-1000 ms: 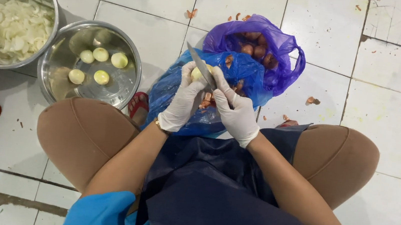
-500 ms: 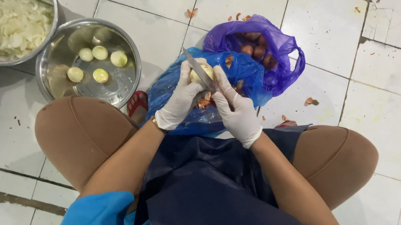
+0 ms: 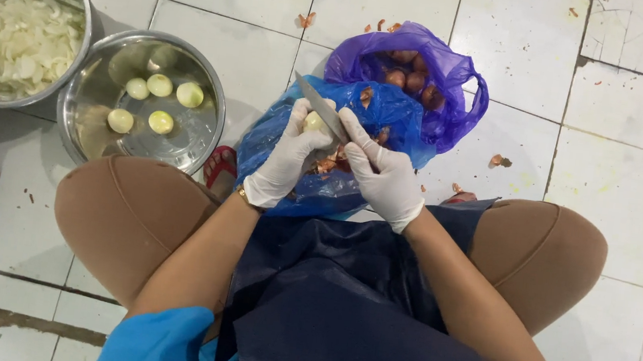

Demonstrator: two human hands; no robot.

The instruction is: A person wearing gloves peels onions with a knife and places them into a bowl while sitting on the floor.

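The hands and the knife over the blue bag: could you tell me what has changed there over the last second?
Little. The knife tilted slightly, staying against the peeled onion in the left hand; the right hand keeps its grip. Nothing was picked up or released. The blue bag, purple bag and both bowls are unchanged.
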